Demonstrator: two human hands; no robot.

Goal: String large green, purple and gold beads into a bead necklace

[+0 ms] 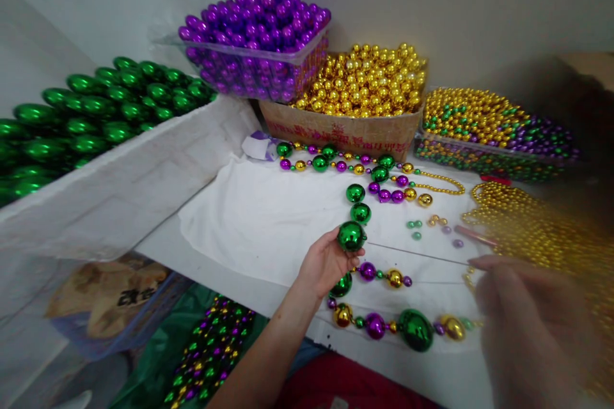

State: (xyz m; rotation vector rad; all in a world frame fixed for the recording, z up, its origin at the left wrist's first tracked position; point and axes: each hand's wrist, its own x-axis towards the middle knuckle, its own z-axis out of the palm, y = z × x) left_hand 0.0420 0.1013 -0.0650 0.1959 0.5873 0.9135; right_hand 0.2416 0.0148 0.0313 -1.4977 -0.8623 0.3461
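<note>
A shiny green bead is held in the fingertips of my left hand over the white cloth. From that bead a thin straight needle or thread runs right to my right hand, whose thumb and finger pinch its far end; the rest of this hand is blurred. Just below my left hand lies a beaded strand in purple, gold and green, curving back under the wrist. Two loose green beads sit just beyond the held one.
Behind stand a tub of purple beads, a carton of gold beads and a tub of small mixed beads. Green beads fill a white foam box at left. Gold bead chains pile up at right, near a finished-looking necklace.
</note>
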